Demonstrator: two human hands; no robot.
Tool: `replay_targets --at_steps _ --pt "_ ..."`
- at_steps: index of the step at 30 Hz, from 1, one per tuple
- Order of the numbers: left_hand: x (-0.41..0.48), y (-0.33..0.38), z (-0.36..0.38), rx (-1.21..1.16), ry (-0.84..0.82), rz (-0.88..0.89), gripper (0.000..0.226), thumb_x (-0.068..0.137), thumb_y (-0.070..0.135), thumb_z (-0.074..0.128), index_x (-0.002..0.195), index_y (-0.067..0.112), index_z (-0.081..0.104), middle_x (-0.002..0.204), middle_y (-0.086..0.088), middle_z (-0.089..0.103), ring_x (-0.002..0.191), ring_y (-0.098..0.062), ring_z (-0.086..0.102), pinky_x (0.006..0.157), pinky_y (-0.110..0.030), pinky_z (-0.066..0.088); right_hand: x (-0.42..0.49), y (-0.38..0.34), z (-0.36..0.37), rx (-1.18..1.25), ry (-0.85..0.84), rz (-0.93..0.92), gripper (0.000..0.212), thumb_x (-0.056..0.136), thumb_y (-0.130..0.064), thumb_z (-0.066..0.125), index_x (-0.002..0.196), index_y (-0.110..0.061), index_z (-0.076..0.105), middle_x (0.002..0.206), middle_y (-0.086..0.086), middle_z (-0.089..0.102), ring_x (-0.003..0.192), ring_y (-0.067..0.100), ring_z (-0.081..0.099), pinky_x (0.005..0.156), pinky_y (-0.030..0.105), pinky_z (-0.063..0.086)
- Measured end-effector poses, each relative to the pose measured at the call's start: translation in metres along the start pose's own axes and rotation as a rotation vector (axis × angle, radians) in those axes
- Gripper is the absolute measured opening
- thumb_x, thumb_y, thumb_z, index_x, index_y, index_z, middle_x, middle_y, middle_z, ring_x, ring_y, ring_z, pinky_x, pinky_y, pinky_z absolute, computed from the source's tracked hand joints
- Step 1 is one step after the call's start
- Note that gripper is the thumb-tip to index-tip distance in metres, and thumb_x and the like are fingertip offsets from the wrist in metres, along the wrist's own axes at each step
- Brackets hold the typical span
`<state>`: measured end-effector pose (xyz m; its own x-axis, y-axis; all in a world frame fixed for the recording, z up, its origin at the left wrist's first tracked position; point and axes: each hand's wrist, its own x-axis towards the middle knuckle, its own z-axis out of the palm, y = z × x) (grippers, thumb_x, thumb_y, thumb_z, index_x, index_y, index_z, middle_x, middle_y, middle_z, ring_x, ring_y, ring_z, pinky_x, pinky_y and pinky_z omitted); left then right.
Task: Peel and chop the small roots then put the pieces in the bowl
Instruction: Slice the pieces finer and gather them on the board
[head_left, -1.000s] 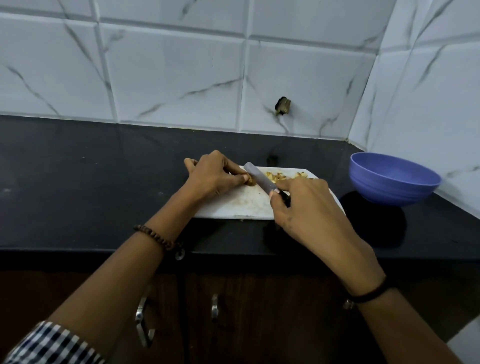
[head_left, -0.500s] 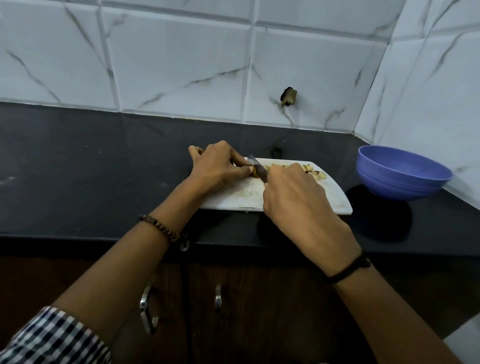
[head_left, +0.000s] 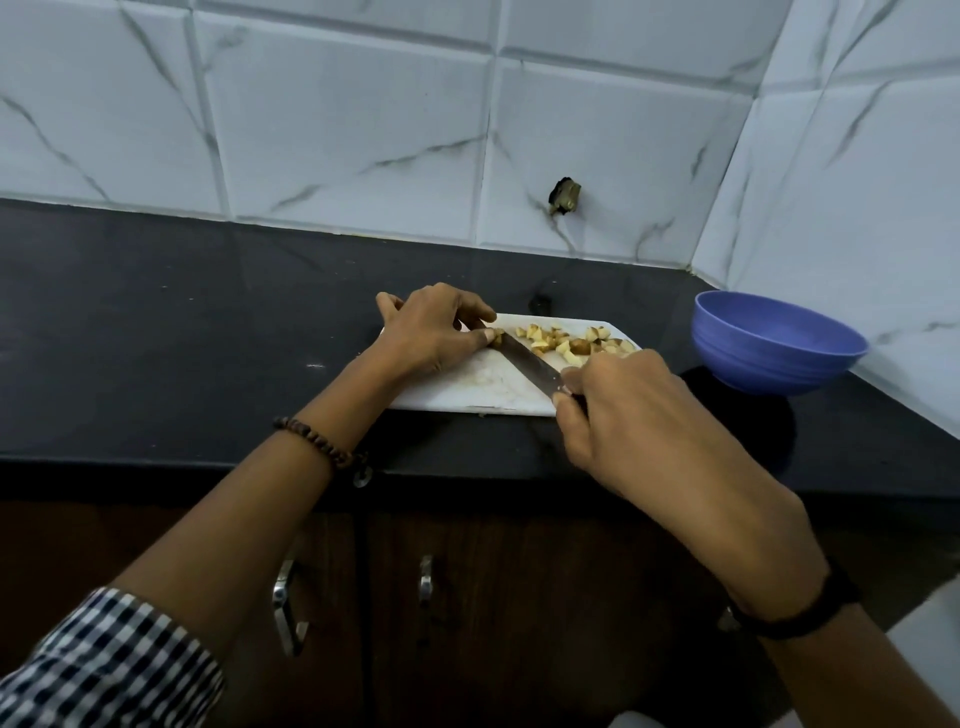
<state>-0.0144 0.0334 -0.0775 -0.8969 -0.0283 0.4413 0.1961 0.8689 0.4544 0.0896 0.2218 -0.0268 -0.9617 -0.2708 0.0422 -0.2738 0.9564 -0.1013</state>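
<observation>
Head: right hand (head_left: 639, 415) fingers grip one knife (head_left: 530, 366); left hand (head_left: 431, 332) fingers pinch one root (head_left: 497, 336); one bowl (head_left: 769, 358).

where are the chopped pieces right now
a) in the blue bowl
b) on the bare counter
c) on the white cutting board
c: the chopped pieces lie piled on the white cutting board, right of the knife; the blue bowl shows none inside.

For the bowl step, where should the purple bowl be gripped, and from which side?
Probably the bowl rim on its near-left side, thumb inside, fingers outside: it stands upright, mouth open, and the tiled wall crowds its far and right sides. The right hand, nearest it, holds the knife.
</observation>
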Motion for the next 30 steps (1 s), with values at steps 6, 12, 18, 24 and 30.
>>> replay_targets --at_steps 6,12,18,24,30 --pt "-0.002 0.000 -0.003 0.021 -0.063 0.037 0.013 0.092 0.042 0.060 0.100 0.046 0.070 0.089 0.030 0.058 0.098 -0.001 0.050 0.086 -0.040 0.020 -0.015 0.016 -0.009 0.075 0.164 -0.021 0.035 0.100 -0.036 0.047 0.129 -0.021 0.061 0.098 0.005 0.059 0.073 0.012 0.056 0.055 0.023 0.040" --pt "0.001 0.000 -0.004 -0.007 -0.040 -0.031 0.008 0.089 0.042 0.065 0.096 0.039 0.066 0.087 0.025 0.058 0.100 -0.005 0.053 0.091 -0.041 0.021 0.001 0.020 0.003 0.091 0.243 0.044 0.035 0.099 -0.036 0.048 0.127 -0.020 0.062 0.095 0.006 0.054 0.068 0.013 0.053 0.053 0.024 0.037" --pt "0.002 -0.003 -0.005 -0.117 -0.008 -0.102 0.006 0.089 0.038 0.065 0.094 0.034 0.063 0.094 0.016 0.066 0.098 -0.006 0.054 0.089 -0.036 0.019 0.013 0.014 0.013 0.119 0.234 0.014 0.033 0.099 -0.036 0.048 0.123 -0.019 0.062 0.085 0.000 0.045 0.067 0.013 0.052 0.060 0.028 0.042" --pt "0.004 -0.003 -0.004 -0.097 -0.072 -0.115 0.011 0.096 0.033 0.056 0.104 0.035 0.063 0.097 0.016 0.061 0.102 -0.009 0.049 0.095 -0.042 0.019 0.016 0.008 0.018 0.153 0.244 -0.009 0.035 0.099 -0.037 0.049 0.125 -0.019 0.063 0.102 0.006 0.057 0.076 0.017 0.058 0.063 0.029 0.045" --pt "0.003 -0.009 -0.003 0.037 0.030 -0.112 0.015 0.095 0.027 0.053 0.105 0.033 0.063 0.101 0.012 0.061 0.110 -0.012 0.046 0.092 -0.042 0.018 0.019 0.005 0.018 0.150 0.274 -0.013 0.036 0.099 -0.037 0.048 0.127 -0.019 0.062 0.104 0.006 0.056 0.076 0.018 0.055 0.065 0.029 0.045"
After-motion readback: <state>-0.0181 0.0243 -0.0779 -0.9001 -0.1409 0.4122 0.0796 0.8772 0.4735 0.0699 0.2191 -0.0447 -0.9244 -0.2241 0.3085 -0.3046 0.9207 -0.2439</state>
